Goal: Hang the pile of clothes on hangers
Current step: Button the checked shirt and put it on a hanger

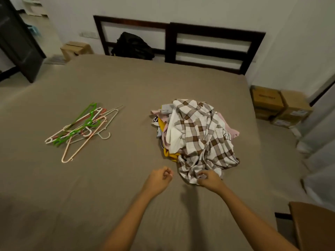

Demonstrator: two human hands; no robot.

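Judging from how things lie, the task is barely begun: no garment is seen on a hanger, and no hanger is held. The heap of crumpled mixed clothes (pixel 181 142) is piled on the taupe bed sheet (pixel 126 84), right of the middle, with a brown-and-white checked shirt (pixel 197 134) spread over its top. A mustard-yellow garment (pixel 171 155) and a pale pink garment (pixel 233 132) can be made out at its edges.

The loose bundle of thin plastic hangers (pixel 81 127), in white, pale peach, red and bright green, is left lying well apart from the clothes on the left of the sheet, and appears untouched.

The near hem of the checked shirt is gripped by the right hand (pixel 208 179), whose fingers are curled into the cloth. The left hand (pixel 162 176) is held just beside that hem with its fingers drawn into a fist; nothing can be seen in it.

The first garment appears to be only just taken up. Left to be done, it would seem, is everything: the shirt is to be pulled free and shaken out, a hanger fetched and threaded through it, and the same repeated for each piece beneath. How many pieces are buried there cannot be told.
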